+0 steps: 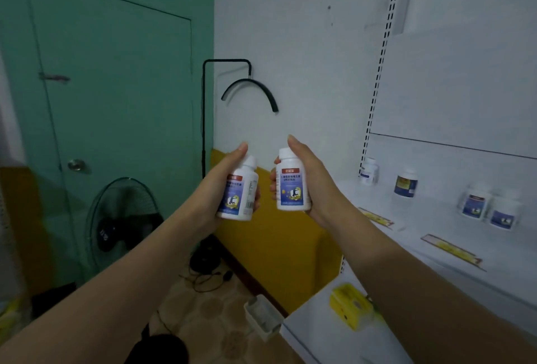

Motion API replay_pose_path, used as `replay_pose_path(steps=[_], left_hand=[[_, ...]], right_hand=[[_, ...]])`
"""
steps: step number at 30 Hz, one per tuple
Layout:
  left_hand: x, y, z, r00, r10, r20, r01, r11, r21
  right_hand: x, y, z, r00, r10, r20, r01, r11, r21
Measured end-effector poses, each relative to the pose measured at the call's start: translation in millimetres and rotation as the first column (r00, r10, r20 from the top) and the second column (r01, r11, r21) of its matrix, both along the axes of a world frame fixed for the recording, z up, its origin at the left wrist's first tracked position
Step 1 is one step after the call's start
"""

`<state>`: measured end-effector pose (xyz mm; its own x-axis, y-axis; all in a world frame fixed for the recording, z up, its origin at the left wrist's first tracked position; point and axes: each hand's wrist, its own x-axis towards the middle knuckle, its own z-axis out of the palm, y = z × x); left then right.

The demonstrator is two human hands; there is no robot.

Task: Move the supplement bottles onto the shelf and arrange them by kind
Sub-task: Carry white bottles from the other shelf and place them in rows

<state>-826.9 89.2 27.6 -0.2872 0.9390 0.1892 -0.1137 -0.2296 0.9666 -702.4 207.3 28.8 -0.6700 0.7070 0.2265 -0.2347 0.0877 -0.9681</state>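
My left hand (220, 186) grips a white supplement bottle with a blue label (239, 195), tilted slightly right. My right hand (311, 180) grips a matching white bottle (290, 182), held upright, label facing me. Both are raised in front of the wall, left of the white shelf (436, 224). On the shelf stand a small white bottle (369, 172), a dark-labelled bottle (406, 183) and two blue-labelled bottles (474, 204) (504, 214) side by side, like the ones I hold.
A yellow box (350, 305) lies on the lower shelf at the bottom right. A floor fan (122, 218) stands by the green door (116, 102). A black lamp stand (203, 131) rises beside the wall. Cables lie on the floor.
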Motion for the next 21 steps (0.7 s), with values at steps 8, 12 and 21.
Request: replay_pose_path(steps=[8,12,21], left_hand=[[18.2,161.9,21.6,0.955,-0.295,-0.003,0.295,0.955,0.003],[64.7,231.4,23.9,0.861,-0.509,-0.016,0.509,0.86,0.017],[193.3,327.3,16.4,0.625,-0.767,-0.144,0.772,0.634,-0.03]], right_hand=[[36.0,118.0,19.8,0.969,-0.243,-0.037,0.239,0.968,-0.078],[93.4,157.6,21.1,0.901,-0.433,-0.018,0.433,0.901,-0.021],[224.3,169.9,17.7,0.548,-0.834,0.068,0.834,0.551,0.031]])
